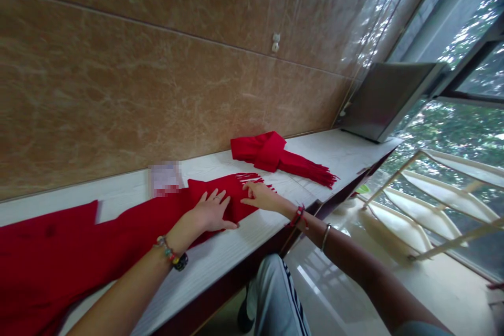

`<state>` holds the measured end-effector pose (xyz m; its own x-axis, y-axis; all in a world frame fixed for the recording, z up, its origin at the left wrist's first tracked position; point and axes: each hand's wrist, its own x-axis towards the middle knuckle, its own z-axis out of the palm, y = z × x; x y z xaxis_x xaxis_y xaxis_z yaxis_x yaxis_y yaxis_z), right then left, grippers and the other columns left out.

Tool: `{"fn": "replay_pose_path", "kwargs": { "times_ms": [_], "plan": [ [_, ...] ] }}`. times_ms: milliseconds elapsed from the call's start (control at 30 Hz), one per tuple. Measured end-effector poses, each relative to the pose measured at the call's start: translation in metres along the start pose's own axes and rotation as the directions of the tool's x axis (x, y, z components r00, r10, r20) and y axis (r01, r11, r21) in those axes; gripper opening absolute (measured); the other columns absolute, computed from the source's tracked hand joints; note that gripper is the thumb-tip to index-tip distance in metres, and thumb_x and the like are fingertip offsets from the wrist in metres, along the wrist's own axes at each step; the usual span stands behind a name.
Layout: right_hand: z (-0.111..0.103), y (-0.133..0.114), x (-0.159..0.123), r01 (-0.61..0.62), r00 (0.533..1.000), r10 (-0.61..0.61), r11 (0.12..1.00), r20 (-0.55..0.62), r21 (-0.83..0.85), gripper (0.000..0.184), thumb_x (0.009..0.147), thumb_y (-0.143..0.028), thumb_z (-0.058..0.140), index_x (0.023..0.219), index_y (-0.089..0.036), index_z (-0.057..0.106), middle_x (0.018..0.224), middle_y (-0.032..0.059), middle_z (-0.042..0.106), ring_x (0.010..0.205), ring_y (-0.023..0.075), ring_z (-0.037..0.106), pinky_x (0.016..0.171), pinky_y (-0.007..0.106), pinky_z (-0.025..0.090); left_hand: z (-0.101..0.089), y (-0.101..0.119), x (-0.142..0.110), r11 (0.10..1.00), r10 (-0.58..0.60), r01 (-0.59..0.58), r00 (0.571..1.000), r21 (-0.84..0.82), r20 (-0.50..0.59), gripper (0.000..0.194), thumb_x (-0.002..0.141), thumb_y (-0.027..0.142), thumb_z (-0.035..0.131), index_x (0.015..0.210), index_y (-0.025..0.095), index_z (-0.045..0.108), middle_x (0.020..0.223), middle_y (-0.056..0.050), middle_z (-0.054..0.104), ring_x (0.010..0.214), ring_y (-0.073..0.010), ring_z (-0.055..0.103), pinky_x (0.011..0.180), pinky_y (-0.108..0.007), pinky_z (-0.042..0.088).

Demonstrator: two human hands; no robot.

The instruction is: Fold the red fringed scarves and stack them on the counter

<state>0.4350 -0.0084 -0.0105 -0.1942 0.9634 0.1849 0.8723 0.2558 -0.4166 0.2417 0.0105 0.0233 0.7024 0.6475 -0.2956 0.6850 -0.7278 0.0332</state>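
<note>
Head view. The left hand [210, 212] lies palm down with its fingers spread wide on a red cloth [151, 215]; it grips nothing. The right hand [262, 195] is at the fringe [246, 176] of the same cloth, its fingers partly curled. Whether it pinches any fabric cannot be told.

Positions are taken from the folded red scarf [271, 155]. The red cloth lies to its left and nearer the person, fringed end closest to it, and runs out of view on the left. Whether this is one length or overlapping pieces is unclear. Both hands are on the near side of the folded scarf, the right one closer to it. A pale, pixelated square [165, 177] is to its left, beside the red cloth. The white counter [326, 149] is beneath it; a grey metal box [388, 100] stands well to its right.

Assessment: the step in hand appears to be flattening or arranging the fringed end. The next move calls for the left palm to bear steadily on the cloth while the right fingers straighten the strands, without rucking the fabric.
</note>
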Motion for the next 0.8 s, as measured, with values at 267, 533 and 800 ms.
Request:
{"fn": "replay_pose_path", "kwargs": {
  "times_ms": [267,533,800],
  "plan": [
    [0.000,-0.003,-0.001,0.001,0.999,-0.001,1.000,0.046,0.014,0.024,0.070,-0.003,0.053,0.092,-0.013,0.054,0.064,-0.0010,0.059,0.060,0.0110,0.053,0.056,0.021,0.036,0.003,0.013,-0.003,0.998,0.040,-0.038,0.997,0.043,-0.062,0.066,0.078,0.045,0.048,0.132,0.009,0.033,0.139,-0.019,0.028,0.127,-0.0300,0.027,0.102,-0.044,0.022],
    [-0.049,0.006,-0.002,0.063,0.996,-0.049,0.977,0.073,-0.203,0.022,0.074,-0.002,0.045,0.088,-0.012,0.060,0.081,0.0068,0.063,0.073,0.0142,0.056,0.067,0.024,0.040,-0.006,0.013,-0.010,0.997,-0.012,0.019,0.996,0.080,-0.085,0.061,0.077,0.041,0.051,0.131,0.017,0.037,0.139,-0.015,0.029,0.128,-0.0337,0.023,0.100,-0.052,0.021],
    [-0.049,0.023,-0.023,0.281,0.943,-0.236,0.942,0.235,-0.184,0.038,0.073,-0.028,0.061,0.108,-0.013,0.056,0.110,0.0126,0.057,0.106,0.0226,0.049,0.090,0.036,0.038,-0.006,0.014,-0.009,0.994,0.056,-0.037,0.979,0.099,-0.197,0.042,0.081,0.010,0.033,0.116,0.021,0.054,0.109,-0.014,0.058,0.094,-0.0245,0.058,0.072,-0.035,0.048]
  ]
}}
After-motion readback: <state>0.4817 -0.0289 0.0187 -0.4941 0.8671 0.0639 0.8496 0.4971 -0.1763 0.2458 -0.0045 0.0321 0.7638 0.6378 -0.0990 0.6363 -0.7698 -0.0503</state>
